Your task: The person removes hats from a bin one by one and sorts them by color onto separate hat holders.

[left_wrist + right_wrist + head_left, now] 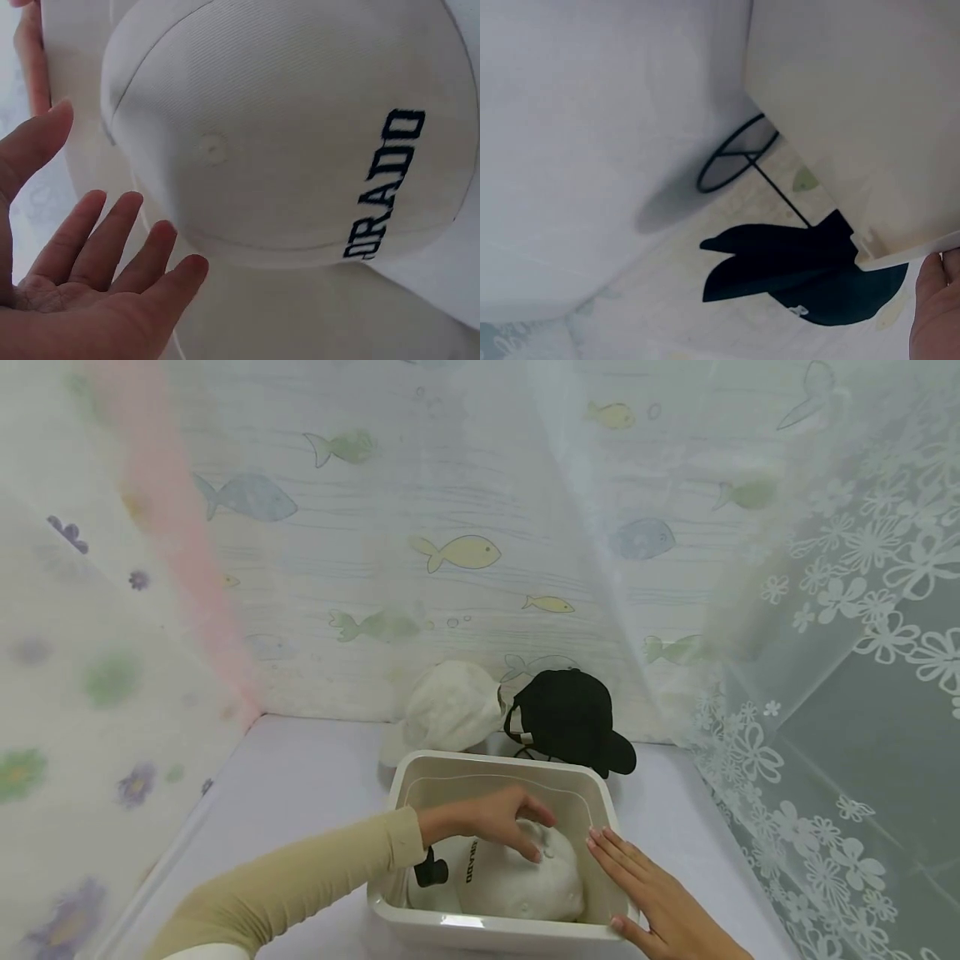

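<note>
A white baseball cap point(517, 889) with dark lettering lies crown up in a cream plastic bin point(465, 923), its brim towards the left. Over the crown hovers my left hand point(495, 818), fingers spread and loosely bent. In the left wrist view that hand point(97, 285) is beside the cap point(285, 172), holding nothing; whether a fingertip touches the fabric I cannot tell. My right hand point(656, 897) rests with straight fingers on the bin's right rim, thumb near the front corner. Part of this hand point(939, 307) shows at the bin's edge in the right wrist view.
Behind the bin stand another white cap point(453, 706) and a black cap point(566, 714). The black one sits on a thin black wire stand point(780, 195). A white-covered table point(315, 768) lies under everything, with fish-printed curtain point(465, 485) behind and sheer curtains at both sides.
</note>
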The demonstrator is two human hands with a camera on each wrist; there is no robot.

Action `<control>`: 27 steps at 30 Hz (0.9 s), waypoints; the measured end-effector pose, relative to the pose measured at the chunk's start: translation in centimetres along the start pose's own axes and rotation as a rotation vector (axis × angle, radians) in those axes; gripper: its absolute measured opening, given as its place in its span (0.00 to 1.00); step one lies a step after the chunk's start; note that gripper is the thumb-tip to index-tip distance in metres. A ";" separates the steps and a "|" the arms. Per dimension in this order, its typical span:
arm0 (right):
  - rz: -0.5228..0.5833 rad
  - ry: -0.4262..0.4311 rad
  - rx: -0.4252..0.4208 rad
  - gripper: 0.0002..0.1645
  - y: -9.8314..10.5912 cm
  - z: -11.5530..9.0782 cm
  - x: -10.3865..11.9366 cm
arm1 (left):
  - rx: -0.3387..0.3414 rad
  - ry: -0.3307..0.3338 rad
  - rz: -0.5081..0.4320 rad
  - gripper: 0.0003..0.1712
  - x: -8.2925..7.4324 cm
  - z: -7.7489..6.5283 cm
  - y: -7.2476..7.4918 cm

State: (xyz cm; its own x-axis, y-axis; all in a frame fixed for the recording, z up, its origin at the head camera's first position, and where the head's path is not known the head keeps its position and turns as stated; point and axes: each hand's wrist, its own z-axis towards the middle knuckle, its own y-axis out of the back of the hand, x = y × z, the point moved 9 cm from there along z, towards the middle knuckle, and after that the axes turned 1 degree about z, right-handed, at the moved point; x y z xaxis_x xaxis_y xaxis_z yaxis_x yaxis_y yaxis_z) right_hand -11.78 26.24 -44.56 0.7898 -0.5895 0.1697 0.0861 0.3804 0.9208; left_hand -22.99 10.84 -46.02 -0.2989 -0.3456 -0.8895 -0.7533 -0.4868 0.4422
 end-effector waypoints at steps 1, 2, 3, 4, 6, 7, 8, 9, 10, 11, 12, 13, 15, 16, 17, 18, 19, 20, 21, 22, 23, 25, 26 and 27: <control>0.001 0.001 -0.001 0.45 0.0 0.0 0.0 | 0.000 0.008 0.007 0.31 0.2 0.0 -0.2; 0.002 0.000 -0.001 0.45 0.1 0.0 0.0 | 0.000 0.016 0.014 0.31 0.4 0.0 -0.4; 0.004 -0.002 -0.002 0.45 0.1 0.0 0.0 | 0.000 0.023 0.018 0.31 0.5 0.0 -0.6; 0.007 -0.005 -0.002 0.45 0.1 0.0 0.0 | -0.001 0.030 0.022 0.31 0.6 0.0 -0.8; 0.015 -0.011 -0.003 0.45 0.2 0.0 0.0 | -0.002 0.045 0.038 0.31 0.8 -0.1 -1.1; 0.016 -0.013 -0.004 0.46 0.2 0.0 0.0 | -0.004 0.048 0.047 0.31 0.8 -0.2 -1.3; 0.016 -0.014 -0.005 0.46 0.2 -0.1 0.0 | -0.006 0.051 0.053 0.31 0.8 -0.2 -1.4; 0.016 -0.013 -0.006 0.46 0.2 -0.1 0.0 | -0.006 0.052 0.062 0.31 0.8 -0.3 -1.5; 0.015 -0.011 -0.007 0.46 0.2 -0.1 0.0 | -0.007 0.049 0.073 0.31 0.7 -0.3 -1.6; 0.012 -0.009 -0.006 0.46 0.2 -0.1 0.0 | -0.006 0.046 0.089 0.31 0.7 -0.3 -1.7; 0.008 -0.013 0.000 0.46 0.2 -0.1 0.0 | -0.005 0.041 0.102 0.30 0.6 -0.3 -1.8; 0.004 -0.018 0.007 0.47 0.1 -0.1 0.0 | -0.002 0.032 0.117 0.29 0.6 -0.3 -1.9; -0.005 -0.026 0.018 0.48 0.0 -0.1 -0.1 | 0.001 0.020 0.143 0.27 0.7 -0.2 -2.1; -0.009 -0.034 0.025 0.48 -0.1 -0.1 -0.1 | 0.002 0.017 0.150 0.25 0.7 -0.2 -2.1; -0.012 -0.042 0.032 0.49 -0.2 -0.1 -0.2 | 0.001 0.015 0.156 0.24 0.7 -0.2 -2.2; -0.016 -0.046 0.034 0.49 -0.2 -0.1 -0.2 | 0.002 0.011 0.154 0.22 0.7 -0.3 -2.2; -0.017 -0.046 0.031 0.49 -0.2 -0.1 -0.2 | 0.002 0.009 0.149 0.21 0.6 -0.3 -2.2; -0.017 -0.046 0.031 0.49 -0.2 -0.1 -0.2 | 0.001 0.007 0.143 0.19 0.6 -0.4 -2.2; -0.013 -0.046 0.028 0.49 -0.2 -0.1 -0.2 | 0.002 0.004 0.140 0.18 0.6 -0.4 -2.3; -0.013 -0.046 0.025 0.49 -0.2 0.0 -0.2 | 0.002 0.001 0.134 0.17 0.6 -0.5 -2.3; -0.010 -0.042 0.019 0.48 -0.2 0.0 -0.2 | 0.004 0.000 0.131 0.17 0.7 -0.5 -2.3; -0.002 -0.037 0.011 0.48 -0.2 0.0 -0.1 | 0.006 0.001 0.128 0.16 0.8 -0.5 -2.3; 0.002 -0.035 0.009 0.48 -0.2 0.1 -0.1 | 0.006 0.003 0.126 0.15 0.9 -0.5 -2.3; 0.003 -0.033 0.005 0.48 -0.2 0.1 -0.1 | 0.006 0.007 0.123 0.15 1.0 -0.5 -2.3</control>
State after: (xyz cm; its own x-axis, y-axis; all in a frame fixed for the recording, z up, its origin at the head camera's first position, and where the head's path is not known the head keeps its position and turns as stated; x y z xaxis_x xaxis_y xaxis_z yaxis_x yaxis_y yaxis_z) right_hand -11.96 26.18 -44.78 0.7694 -0.6118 0.1836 0.0811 0.3787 0.9220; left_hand -21.29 11.23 -47.84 -0.3855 -0.4080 -0.8276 -0.7146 -0.4353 0.5475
